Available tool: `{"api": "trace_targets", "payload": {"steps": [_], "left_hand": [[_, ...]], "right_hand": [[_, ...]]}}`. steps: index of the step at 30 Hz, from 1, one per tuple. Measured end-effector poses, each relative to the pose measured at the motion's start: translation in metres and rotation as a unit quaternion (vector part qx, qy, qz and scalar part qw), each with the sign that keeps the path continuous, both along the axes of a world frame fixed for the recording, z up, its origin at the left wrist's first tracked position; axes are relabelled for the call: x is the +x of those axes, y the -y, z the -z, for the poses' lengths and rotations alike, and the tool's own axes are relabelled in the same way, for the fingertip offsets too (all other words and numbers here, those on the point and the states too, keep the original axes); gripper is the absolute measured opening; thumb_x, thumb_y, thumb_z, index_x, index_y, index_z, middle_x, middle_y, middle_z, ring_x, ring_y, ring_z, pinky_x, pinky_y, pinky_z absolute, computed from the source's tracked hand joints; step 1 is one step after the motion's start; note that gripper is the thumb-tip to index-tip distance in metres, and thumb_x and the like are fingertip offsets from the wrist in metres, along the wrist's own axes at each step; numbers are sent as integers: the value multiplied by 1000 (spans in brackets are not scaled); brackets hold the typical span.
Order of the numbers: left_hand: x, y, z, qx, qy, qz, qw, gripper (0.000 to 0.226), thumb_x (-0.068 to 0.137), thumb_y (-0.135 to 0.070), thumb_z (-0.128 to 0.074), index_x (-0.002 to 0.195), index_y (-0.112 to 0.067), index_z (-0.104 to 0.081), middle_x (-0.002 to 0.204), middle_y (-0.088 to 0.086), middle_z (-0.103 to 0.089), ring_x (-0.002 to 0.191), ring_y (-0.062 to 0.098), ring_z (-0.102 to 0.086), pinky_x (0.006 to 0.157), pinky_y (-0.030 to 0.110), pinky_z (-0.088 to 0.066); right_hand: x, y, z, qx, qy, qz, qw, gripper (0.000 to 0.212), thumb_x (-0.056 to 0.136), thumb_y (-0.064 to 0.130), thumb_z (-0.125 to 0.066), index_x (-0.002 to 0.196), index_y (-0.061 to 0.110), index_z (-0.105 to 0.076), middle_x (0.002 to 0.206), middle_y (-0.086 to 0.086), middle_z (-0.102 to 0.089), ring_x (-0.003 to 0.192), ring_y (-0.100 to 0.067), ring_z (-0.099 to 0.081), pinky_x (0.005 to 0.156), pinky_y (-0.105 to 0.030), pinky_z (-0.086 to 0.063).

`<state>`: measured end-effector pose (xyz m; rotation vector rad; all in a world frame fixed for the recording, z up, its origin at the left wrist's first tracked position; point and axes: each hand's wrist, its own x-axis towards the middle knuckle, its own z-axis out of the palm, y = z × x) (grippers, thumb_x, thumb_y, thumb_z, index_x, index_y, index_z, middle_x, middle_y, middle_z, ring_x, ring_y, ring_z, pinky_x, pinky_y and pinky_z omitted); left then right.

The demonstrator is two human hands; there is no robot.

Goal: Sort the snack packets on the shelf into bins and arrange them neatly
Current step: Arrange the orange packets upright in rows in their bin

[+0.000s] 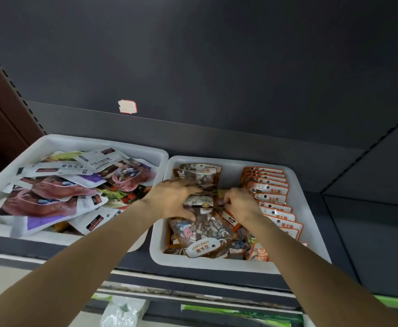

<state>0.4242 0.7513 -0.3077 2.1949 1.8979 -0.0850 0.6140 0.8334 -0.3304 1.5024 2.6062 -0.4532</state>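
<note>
Snack packets [201, 234], head view: brown stone-candy pouches lie jumbled in the right bin [311, 232] on the shelf [132, 260], beside a tidy orange row [274, 204]; the left bin [51, 142] holds a loose mixed heap. My left hand [169, 199] curls round a small packet [199, 201] mid-bin; my right hand [240, 206] pinches another, which one I cannot tell. Best, I judge, to lift each clear, square its edges, then stand it against its own kind.
</note>
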Motion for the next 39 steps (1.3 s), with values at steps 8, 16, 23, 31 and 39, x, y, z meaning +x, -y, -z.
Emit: {"api": "trace_targets", "payload": {"steps": [8, 16, 23, 31, 39], "left_hand": [[-11, 0, -9, 71, 61, -130, 987, 46, 93, -40, -55, 137, -32, -44, 137, 1, -51, 115, 24, -55, 90, 36, -50], [41, -1, -4, 34, 128, -18, 991, 72, 84, -30, -69, 146, -28, -33, 152, 0, -33, 139, 22, -29, 115, 39, -26], [63, -4, -6, 22, 110, -76, 991, 68, 86, -42, -65, 145, -29, -35, 152, 1, -33, 139, 24, -29, 114, 44, -27], [73, 4, -2, 0, 106, -85, 991, 74, 82, -47, -67, 146, -29, -34, 153, -3, -30, 140, 21, -25, 116, 43, -22], [95, 3, -6, 12, 120, -117, 986, 65, 86, -41, -64, 143, -25, -38, 148, 1, -35, 137, 23, -30, 114, 41, -27]], "right_hand": [[6, 8, -30, 82, -93, -18, 992, 14, 97, 22, -51, 99, 21, -65, 102, 4, -61, 97, -15, -55, 78, -28, -45], [66, 13, -43, 151, -180, 44, 971, 8, 83, 11, -69, 87, 13, -76, 108, -4, -58, 97, -20, -56, 74, -21, -45], [94, 10, -36, 65, -171, 136, 974, 24, 95, 9, -52, 103, 13, -74, 104, -5, -72, 84, -18, -66, 70, -14, -48], [75, 15, -23, -75, -317, 264, 908, 41, 80, 4, -72, 117, 12, -56, 118, -9, -64, 106, -28, -63, 86, -40, -55], [104, 19, -53, -116, -467, 201, 853, 22, 89, -4, -57, 101, 12, -66, 106, -6, -66, 99, -21, -62, 90, -36, -52]]}}
